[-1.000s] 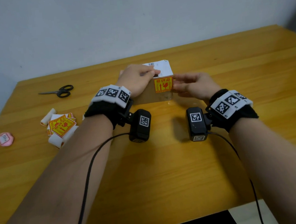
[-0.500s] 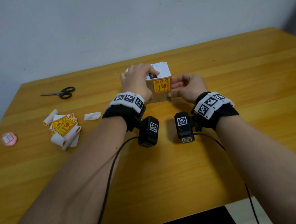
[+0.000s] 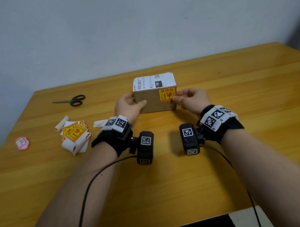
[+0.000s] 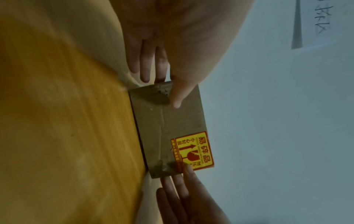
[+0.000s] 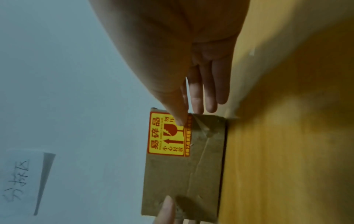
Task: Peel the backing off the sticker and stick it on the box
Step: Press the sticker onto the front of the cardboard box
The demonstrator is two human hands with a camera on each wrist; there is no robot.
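A brown cardboard box (image 3: 153,103) with a white shipping label on top stands on the table. A yellow and red fragile sticker (image 3: 167,94) is stuck on its front face at the upper right. My left hand (image 3: 130,106) holds the box's left end, thumb on the front face and fingers along the end (image 4: 147,68). My right hand (image 3: 187,98) holds the right end, and its thumb presses the sticker's (image 5: 166,136) edge. Both wrist views show the box (image 4: 168,121) front with the sticker (image 4: 193,150) flat on it.
Left of the box lie black scissors (image 3: 73,100), a pile of stickers and curled white backings (image 3: 74,135), one loose backing strip (image 3: 99,123) and a pink round object (image 3: 22,143). The wooden table (image 3: 244,88) ends at a plain wall behind.
My left hand has come off the top of the box and moved to its left end, uncovering the front face. My right hand stays at the right end by the sticker.
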